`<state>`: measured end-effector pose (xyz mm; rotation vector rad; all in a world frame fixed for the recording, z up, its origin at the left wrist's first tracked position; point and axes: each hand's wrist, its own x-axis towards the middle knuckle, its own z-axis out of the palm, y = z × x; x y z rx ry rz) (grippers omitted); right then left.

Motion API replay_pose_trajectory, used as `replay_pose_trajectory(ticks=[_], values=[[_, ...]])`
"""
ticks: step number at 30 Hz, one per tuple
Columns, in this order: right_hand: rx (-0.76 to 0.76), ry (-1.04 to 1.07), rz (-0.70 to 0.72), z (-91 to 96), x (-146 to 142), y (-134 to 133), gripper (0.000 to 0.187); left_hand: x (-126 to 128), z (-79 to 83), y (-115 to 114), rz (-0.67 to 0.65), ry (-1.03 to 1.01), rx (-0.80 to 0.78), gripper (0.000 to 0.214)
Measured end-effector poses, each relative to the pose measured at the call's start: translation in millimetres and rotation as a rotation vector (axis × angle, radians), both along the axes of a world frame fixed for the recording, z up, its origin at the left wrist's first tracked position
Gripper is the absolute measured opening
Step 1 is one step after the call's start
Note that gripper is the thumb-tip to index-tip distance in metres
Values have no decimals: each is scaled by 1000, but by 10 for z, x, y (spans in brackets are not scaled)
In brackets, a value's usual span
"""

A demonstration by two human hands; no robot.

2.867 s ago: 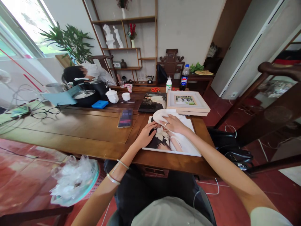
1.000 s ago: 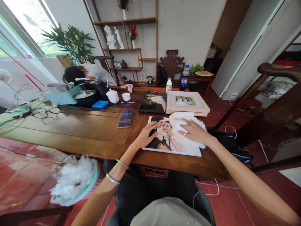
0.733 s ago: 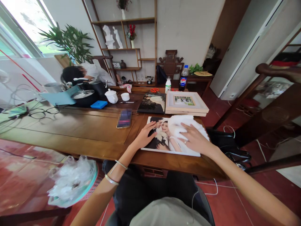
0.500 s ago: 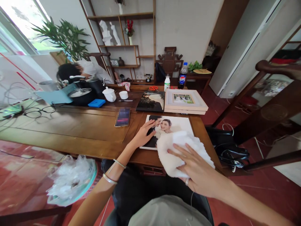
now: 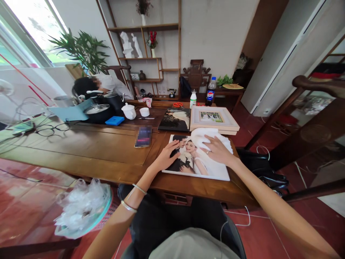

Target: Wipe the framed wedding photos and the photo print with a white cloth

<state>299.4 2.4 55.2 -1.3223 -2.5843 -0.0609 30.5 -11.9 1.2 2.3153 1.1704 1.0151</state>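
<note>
A large unframed photo print [image 5: 185, 162] of a couple lies flat near the front right of the wooden table [image 5: 102, 151]. My left hand [image 5: 167, 156] rests flat on the print's left part, fingers spread, holding it down. My right hand [image 5: 217, 151], with a ring on it, presses a white cloth [image 5: 210, 138] onto the print's upper right area, fingers stretched over the cloth.
Behind the print lie a dark photo print [image 5: 175, 118] and a white framed picture [image 5: 212, 118]. A phone [image 5: 143, 136] lies to the left. A cola bottle [image 5: 210, 91], teapot [image 5: 128, 110], pots and a seated person [image 5: 94, 84] are further back. A bag-filled basket [image 5: 83, 207] stands on the floor.
My right hand swept the cloth from the print's upper middle to its right, down past the front edge, then back up to the upper right. My left hand stayed put.
</note>
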Motion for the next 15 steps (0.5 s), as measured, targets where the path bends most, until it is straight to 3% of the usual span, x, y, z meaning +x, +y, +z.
replay_pose_trajectory(ticks=[3, 7, 9, 12, 15], values=[[-55, -29, 117, 40, -94, -442, 26, 3, -2, 5, 8, -2, -13, 43], [-164, -32, 245, 92, -206, -1154, 31, 2, -15, 23, 10, 10, -27, 44], [-201, -35, 289, 111, -237, -1346, 30, 0, -26, 30, 5, 7, -21, 43], [-206, -23, 304, 124, -229, -1267, 34, -5, -37, 34, -3, 4, -17, 44], [-143, -2, 255, 103, -157, -816, 36, -8, -26, 26, -1, 3, -22, 44]])
